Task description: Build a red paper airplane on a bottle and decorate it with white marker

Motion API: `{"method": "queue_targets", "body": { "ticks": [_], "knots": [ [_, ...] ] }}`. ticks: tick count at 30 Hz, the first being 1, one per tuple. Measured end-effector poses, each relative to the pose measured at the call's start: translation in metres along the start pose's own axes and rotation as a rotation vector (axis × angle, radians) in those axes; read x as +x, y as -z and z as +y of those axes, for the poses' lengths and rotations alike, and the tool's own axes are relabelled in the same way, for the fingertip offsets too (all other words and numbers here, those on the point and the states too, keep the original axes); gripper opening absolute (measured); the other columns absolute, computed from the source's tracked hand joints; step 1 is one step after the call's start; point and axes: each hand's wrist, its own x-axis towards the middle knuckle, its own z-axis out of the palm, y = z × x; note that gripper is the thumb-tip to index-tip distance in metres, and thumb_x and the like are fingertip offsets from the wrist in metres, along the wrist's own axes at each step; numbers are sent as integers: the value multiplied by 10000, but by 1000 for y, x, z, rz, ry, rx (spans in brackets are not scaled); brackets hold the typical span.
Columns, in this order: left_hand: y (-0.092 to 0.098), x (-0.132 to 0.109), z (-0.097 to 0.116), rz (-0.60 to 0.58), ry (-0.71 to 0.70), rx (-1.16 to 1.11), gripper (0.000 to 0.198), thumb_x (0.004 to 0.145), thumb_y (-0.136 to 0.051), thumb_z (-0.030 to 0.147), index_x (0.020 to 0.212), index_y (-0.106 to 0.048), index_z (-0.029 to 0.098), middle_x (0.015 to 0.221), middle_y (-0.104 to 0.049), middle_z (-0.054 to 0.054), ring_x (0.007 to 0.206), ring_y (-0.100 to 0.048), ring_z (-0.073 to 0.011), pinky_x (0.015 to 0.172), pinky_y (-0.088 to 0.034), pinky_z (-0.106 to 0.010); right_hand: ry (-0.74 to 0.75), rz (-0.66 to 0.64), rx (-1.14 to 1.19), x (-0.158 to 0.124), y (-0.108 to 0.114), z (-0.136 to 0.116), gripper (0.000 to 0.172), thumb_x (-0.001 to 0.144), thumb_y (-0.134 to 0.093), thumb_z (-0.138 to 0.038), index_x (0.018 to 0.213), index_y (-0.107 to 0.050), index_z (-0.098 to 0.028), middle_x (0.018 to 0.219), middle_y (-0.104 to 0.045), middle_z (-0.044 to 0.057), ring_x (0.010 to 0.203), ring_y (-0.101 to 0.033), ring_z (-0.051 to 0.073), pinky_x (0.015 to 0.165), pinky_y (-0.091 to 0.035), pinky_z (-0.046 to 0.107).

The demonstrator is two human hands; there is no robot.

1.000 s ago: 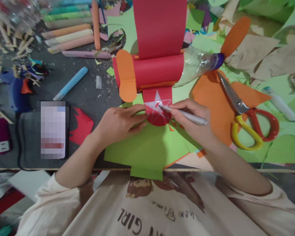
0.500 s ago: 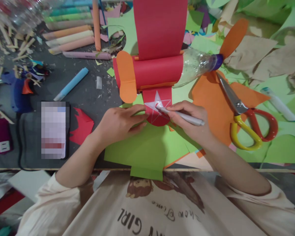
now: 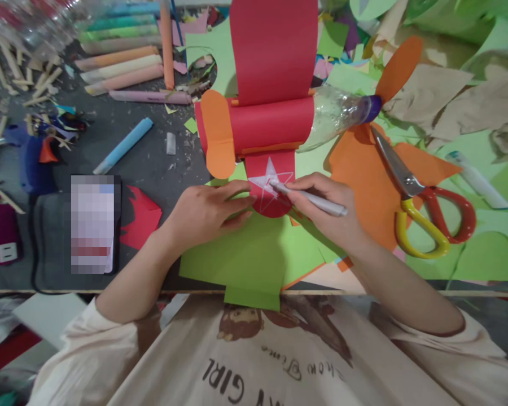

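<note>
A toy plane lies in front of me, its body a clear plastic bottle [image 3: 341, 115] wrapped in red paper [image 3: 275, 121]. On its near side the red paper wing [image 3: 279, 213] bears a drawn five-pointed star [image 3: 267, 179], partly filled in silvery white. My right hand [image 3: 325, 206] grips a silver-white marker [image 3: 322, 202], tip on the star. At the wing's left edge, my left hand [image 3: 211, 211] holds the paper with its fingertips; the underside of that grip is hidden. An orange propeller [image 3: 400, 73] sits at the purple cap [image 3: 370, 108], and an orange tail piece [image 3: 218, 135] at the other end.
Scissors [image 3: 410, 186] with red and yellow handles lie to the right on orange paper [image 3: 359, 169]. Left are a phone [image 3: 93, 225], a blue glue gun [image 3: 36, 158] and a blue marker [image 3: 125, 144]. Several markers [image 3: 118, 62] lie behind; green paper [image 3: 232, 254] overhangs the near edge.
The marker tip has shifted slightly over the star, and more of its middle looks whitened. The left hand stays in place. The view has shifted a little.
</note>
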Motion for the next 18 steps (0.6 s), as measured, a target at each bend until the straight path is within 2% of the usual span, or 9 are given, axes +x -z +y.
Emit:
{"method": "queue_targets", "body": {
  "ticks": [2,7,10,14,18],
  "knots": [
    [0,1,0,15,-9,7,318,1028,-429,285,961,-730,207,1042,-771,-12,699,-731,-128,541,-462,-258,3,-29,1,0,0,0,73,849,-689,-282,794,-690,-234,656,-663,-29,515,-552,102,474,-430,234],
    [0,2,1,19,-6,12,282,1017,-467,281,961,-733,206,1056,-770,-5,694,-727,-122,545,-456,-250,-14,29,-1,-1,0,2,109,878,-666,-331,829,-682,-235,760,-716,1,652,-645,138,578,-505,262],
    [0,1,1,-3,-1,18,295,1023,-454,292,969,-734,218,1060,-768,2,710,-728,-118,556,-455,-248,-26,-41,-33,-1,0,1,123,867,-677,-350,830,-691,-234,719,-693,-10,569,-591,122,521,-470,256],
    [0,-1,0,-46,18,15,325,1035,-418,314,1010,-732,236,1084,-760,-6,742,-727,-117,574,-450,-251,-7,12,-13,-1,0,0,116,881,-663,-339,835,-688,-235,744,-703,-3,621,-620,136,553,-487,262],
    [0,0,0,-22,9,-12,276,1015,-465,282,992,-731,211,1067,-762,-23,731,-726,-128,556,-449,-260,-37,-23,-6,-1,0,0,89,865,-681,-321,827,-693,-241,720,-688,-10,592,-601,134,536,-474,266]
  ]
}}
